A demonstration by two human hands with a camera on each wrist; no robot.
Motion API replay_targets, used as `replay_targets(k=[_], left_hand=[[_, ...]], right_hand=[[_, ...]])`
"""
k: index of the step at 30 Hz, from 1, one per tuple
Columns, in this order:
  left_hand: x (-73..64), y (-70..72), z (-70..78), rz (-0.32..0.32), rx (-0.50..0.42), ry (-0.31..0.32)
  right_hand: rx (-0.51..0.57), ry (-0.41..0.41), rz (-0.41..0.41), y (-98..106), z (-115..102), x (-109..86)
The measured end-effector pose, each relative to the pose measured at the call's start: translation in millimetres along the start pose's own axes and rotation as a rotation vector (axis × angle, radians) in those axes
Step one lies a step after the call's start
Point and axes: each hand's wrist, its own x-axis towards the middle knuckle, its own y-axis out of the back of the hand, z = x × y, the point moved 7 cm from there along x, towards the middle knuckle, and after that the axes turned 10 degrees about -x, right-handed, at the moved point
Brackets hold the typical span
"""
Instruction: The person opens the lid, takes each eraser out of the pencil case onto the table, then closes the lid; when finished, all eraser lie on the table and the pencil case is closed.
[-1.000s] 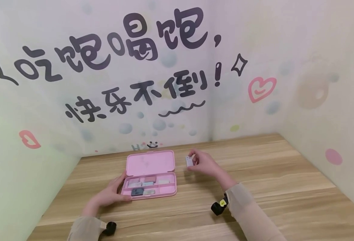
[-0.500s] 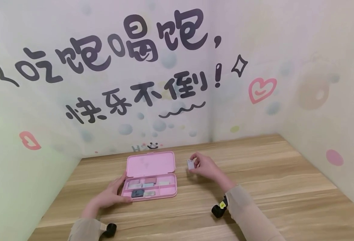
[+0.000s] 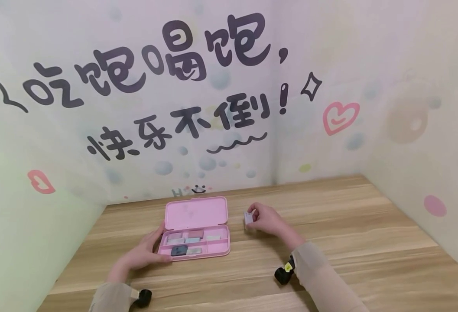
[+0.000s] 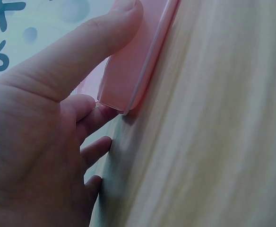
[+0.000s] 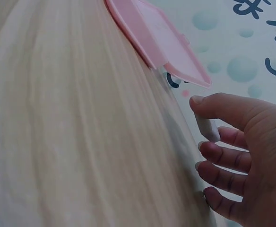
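Observation:
An open pink divided case (image 3: pixel 218 247) lies on the wooden table, its lid (image 3: pixel 196 213) folded back toward the wall. Several small blocks sit in its compartments, among them a dark one (image 3: pixel 179 250), a reddish one (image 3: pixel 196 234) and a pale one (image 3: pixel 213 237). My left hand (image 3: pixel 144 250) holds the case at its left end; in the left wrist view the thumb (image 4: pixel 114 30) lies on its front side, other fingers by the corner. Right of the case, my right hand (image 3: pixel 267 219) pinches a small white block (image 3: pixel 248 219) between thumb and fingers, upright close to the tabletop.
The wooden table (image 3: pixel 349 260) runs back to a wall (image 3: pixel 147 99) printed with large dark characters, bubbles and hearts. Side walls bound it left and right. A small black camera (image 3: pixel 284 275) hangs at the right wrist, another (image 3: pixel 144 298) at the left.
My right hand has come down a little, toward the tabletop and nearer to me, with the white block still pinched. The left hand stays at the case.

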Motion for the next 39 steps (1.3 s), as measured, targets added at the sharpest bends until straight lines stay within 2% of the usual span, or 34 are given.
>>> replay_targets(k=[11, 19, 27, 34, 39], left_hand=[[0.6, -0.3, -3.1, -0.002, -0.007, 0.023], [-1.4, -0.9, 0.5, -0.007, -0.015, 0.023], [-0.9, -0.8, 0.6, -0.001, 0.005, 0.001], [-0.3, -0.9, -1.3, -0.002, -0.005, 0.022], [-1.1, -0.4, -0.2, 0.001, 0.001, 0.015]], right_hand=[[-0.055, -0.008, -0.038, -4.3, -0.1, -1.9], [-0.09, -0.028, -0.045, -6.0, 1.2, -1.6], [-0.091, -0.043, -0.053, -8.4, 2.6, -0.8], [-0.096, -0.047, -0.054, -9.5, 2.8, 0.0], [-0.107, -0.048, -0.055, -10.5, 2.6, 0.6]])
